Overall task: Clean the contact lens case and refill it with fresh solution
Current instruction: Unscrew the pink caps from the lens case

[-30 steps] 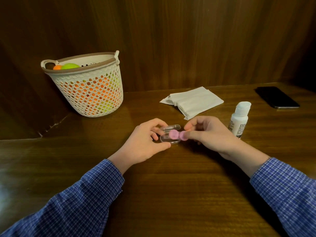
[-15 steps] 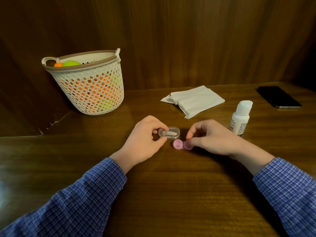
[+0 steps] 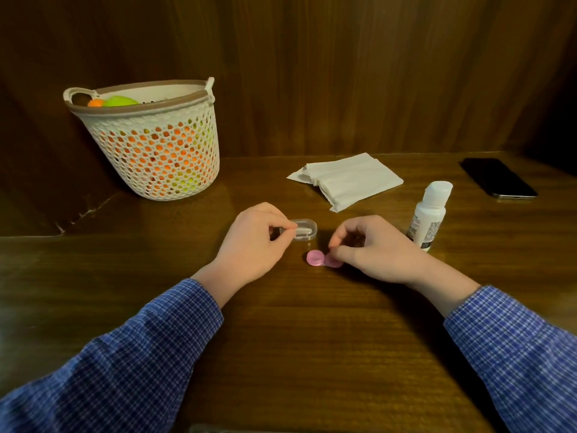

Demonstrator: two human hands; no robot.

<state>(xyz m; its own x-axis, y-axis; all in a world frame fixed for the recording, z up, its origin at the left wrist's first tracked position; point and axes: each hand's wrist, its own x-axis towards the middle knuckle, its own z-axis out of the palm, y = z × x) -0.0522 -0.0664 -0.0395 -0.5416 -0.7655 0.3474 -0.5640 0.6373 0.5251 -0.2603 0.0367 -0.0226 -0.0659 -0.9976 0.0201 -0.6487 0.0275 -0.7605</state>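
Observation:
A pink two-well contact lens case [image 3: 316,257] lies flat on the wooden table [image 3: 281,354]. My right hand [image 3: 374,248] rests on its right well, thumb and fingertips pinching that end. A clear plastic oval box [image 3: 304,230] with a white piece inside sits just behind and to the left. My left hand [image 3: 256,245] holds this box by its left end between thumb and forefinger. A white solution bottle [image 3: 429,218] with its cap on stands upright to the right of my right hand.
A stack of white tissues [image 3: 346,179] lies behind the hands. A white perforated basket [image 3: 150,142] holding orange and green items stands at the back left. A dark phone [image 3: 498,178] lies at the far right. Dark wood panels close the back.
My right hand brought the pink case down out of the clear box and set it on the table in front. My left hand kept hold of the clear box.

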